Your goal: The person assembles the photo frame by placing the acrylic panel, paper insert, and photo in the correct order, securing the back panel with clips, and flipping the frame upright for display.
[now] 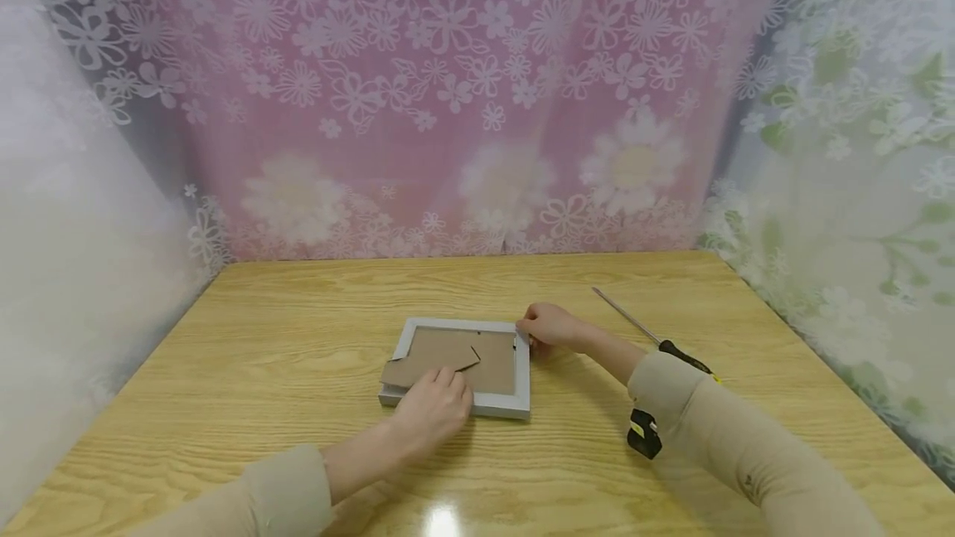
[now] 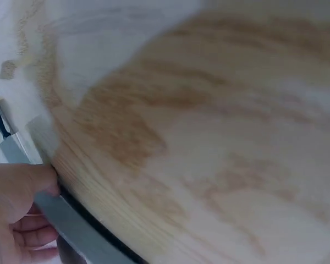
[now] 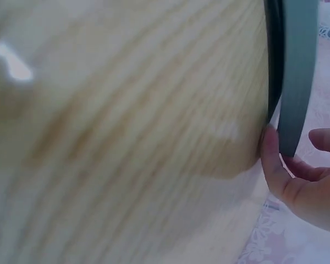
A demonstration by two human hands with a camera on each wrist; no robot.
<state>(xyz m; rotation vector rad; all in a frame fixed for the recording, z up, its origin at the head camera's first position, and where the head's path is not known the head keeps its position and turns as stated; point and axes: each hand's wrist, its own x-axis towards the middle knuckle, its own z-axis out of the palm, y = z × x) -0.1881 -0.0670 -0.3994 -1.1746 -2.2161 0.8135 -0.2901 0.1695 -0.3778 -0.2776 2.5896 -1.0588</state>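
Observation:
A silver-grey picture frame (image 1: 525, 379) lies face down on the wooden table, its brown backing board (image 1: 496, 355) showing. At the left, part of the board overlaps the frame's edge, and a thin dark line (image 1: 468, 366) bends across its middle. My left hand (image 1: 435, 406) grips the near side of the frame; in the left wrist view the thumb lies at the top edge with the other fingers curled below. Around the far right corner, my right hand (image 1: 552, 327) holds the frame with its fingertips; the right wrist view shows fingers (image 3: 272, 157) at that corner.
A screwdriver (image 1: 682, 355) with a black handle lies to the right, partly behind the right sleeve. Close to that forearm sits a black and yellow tape measure (image 1: 643, 435). Flowered curtains (image 1: 477, 106) border the table (image 1: 298, 313) at the back and sides.

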